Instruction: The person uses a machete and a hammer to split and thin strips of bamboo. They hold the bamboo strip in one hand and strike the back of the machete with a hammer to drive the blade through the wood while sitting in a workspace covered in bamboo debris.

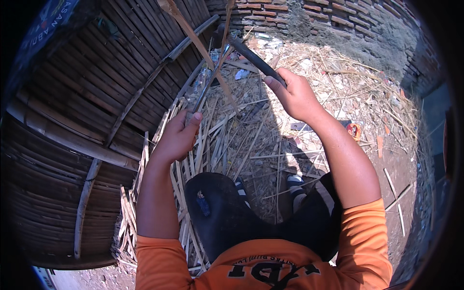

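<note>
My left hand [180, 136] is closed round the lower end of a long, thin metal bar [208, 86], which slants up and away to the right. A dark straight handle [256, 60] lies in the closed grip of my right hand [297, 95]. At its far end a dark block, which looks like a hammer head [221, 36], shows near the metal bar's upper end. Two wooden poles cross here, one a long slanting pole [193, 41] and the other a thinner upright pole [227, 24]. Whether the bar touches the wood, I cannot tell.
A slatted bamboo wall [63, 145] stands close on my left. Split bamboo strips [128, 217] are heaped along its foot. Straw and rubble [333, 72] cover the ground ahead, up to a brick wall [338, 14]. Loose sticks [398, 198] lie at the right.
</note>
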`<state>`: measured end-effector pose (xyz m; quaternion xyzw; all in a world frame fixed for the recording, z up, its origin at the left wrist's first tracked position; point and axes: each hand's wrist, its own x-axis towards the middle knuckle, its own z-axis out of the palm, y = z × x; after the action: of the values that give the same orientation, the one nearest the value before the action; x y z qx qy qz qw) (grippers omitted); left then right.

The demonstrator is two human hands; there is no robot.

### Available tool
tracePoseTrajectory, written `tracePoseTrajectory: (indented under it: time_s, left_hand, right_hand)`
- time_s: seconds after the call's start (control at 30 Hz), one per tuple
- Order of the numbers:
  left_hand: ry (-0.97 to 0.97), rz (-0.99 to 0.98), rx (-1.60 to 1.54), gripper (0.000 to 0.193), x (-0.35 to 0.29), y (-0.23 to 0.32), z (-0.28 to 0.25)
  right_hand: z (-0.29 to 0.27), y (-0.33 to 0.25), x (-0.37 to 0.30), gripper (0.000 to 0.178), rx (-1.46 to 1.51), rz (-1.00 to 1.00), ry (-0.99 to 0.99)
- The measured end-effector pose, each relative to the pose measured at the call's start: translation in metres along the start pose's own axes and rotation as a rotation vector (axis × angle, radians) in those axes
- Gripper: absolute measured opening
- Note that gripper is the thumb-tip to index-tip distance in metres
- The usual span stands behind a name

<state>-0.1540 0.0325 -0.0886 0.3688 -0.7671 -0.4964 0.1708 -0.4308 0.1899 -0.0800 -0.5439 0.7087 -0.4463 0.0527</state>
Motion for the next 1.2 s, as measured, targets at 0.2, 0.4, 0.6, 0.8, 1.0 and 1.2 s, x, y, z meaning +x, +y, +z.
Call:
tracePoseTrajectory:
  time_s: [0.2,0.4,0.6,0.8,1.0,1.2]
  left_hand:
    - [0.024,0.017,-0.058,0.034,-0.002,-0.008,-0.003]
    - [0.018,0.049,0.053,0.035,0.011,-0.015,-0.010]
    - [0.045,-0.012,-0.035,0.034,0.015,-0.015,-0.007]
    - [0.119,-0.088,-0.113,0.034,0.020,-0.018,-0.018]
    - [0.065,-0.088,-0.159,0.040,0.018,-0.019,-0.009]
    - [0.049,-0.084,-0.105,0.037,0.024,-0.019,-0.007]
  right_hand:
    - [0.001,-0.003,-0.001,0.047,0.128,-0.149,0.169]
    - [0.018,0.012,0.003,0.052,0.088,-0.038,0.131]
    - [0.023,0.008,-0.006,0.040,0.123,-0.065,0.166]
    - [0.021,0.006,-0.003,0.035,0.120,-0.014,0.133]
    - [0.024,0.000,0.011,0.040,0.140,-0.071,0.169]
    - [0.028,-0.007,0.018,0.038,0.135,-0.018,0.173]
